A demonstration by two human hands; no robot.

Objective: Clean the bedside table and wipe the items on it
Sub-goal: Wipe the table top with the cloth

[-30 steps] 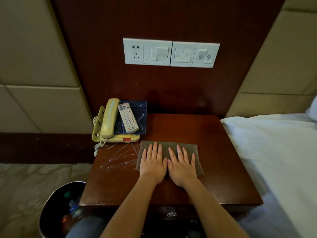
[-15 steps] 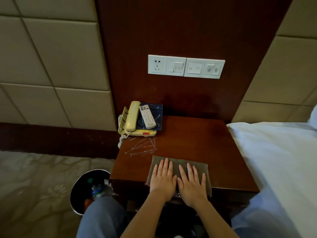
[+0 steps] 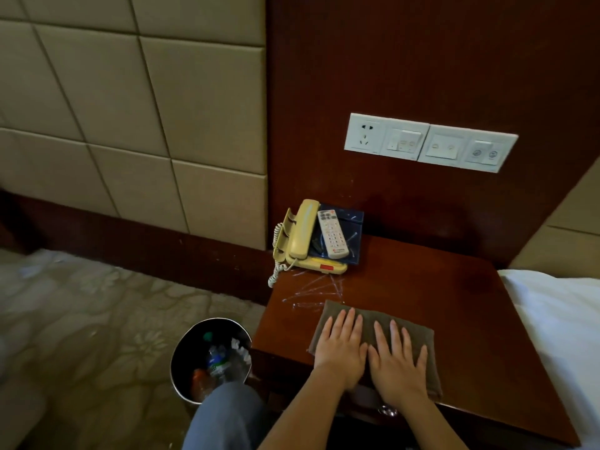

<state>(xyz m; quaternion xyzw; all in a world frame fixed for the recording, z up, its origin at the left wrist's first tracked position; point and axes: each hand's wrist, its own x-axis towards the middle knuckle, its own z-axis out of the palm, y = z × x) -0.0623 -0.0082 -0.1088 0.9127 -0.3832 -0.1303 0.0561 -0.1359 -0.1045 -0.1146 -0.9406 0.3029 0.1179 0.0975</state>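
The 2 hands lie flat, side by side, on a folded grey-brown cloth (image 3: pixel 418 334), palms down and fingers straight and slightly spread, gripping nothing. The left hand (image 3: pixel 341 349) covers the cloth's left half and the right hand (image 3: pixel 397 363) its right half, with their thumbs almost meeting in the middle. The cloth sits at the near edge of the dark wooden counter (image 3: pixel 448 287), above a drawer front with a small metal knob (image 3: pixel 386 410).

Just beyond the cloth's far-left corner, white scribbled marks (image 3: pixel 313 289) streak the counter and run up to the base of a cream telephone (image 3: pixel 300 235). The telephone stands at the counter's far-left corner, its handset in the cradle and its coiled cord hanging off the left edge. A white remote control (image 3: pixel 332 233) lies just right of the handset, over a dark blue tray (image 3: pixel 354 222) that bears similar white streaks.

On the wood panel behind the counter is a white switch strip (image 3: pixel 428 142) with 1 socket at its left end. A white bedsheet (image 3: pixel 558 319) borders the counter on the right. On the patterned carpet (image 3: pixel 81 319) to the left, a shiny round bin (image 3: pixel 181 378) stands beside the counter's near-left corner and holds a plastic bottle (image 3: pixel 216 360) among other rubbish. A knee in grey-blue trousers (image 3: pixel 224 414) is just near of the bin. Padded beige wall panels (image 3: pixel 130 108) fill the far left.
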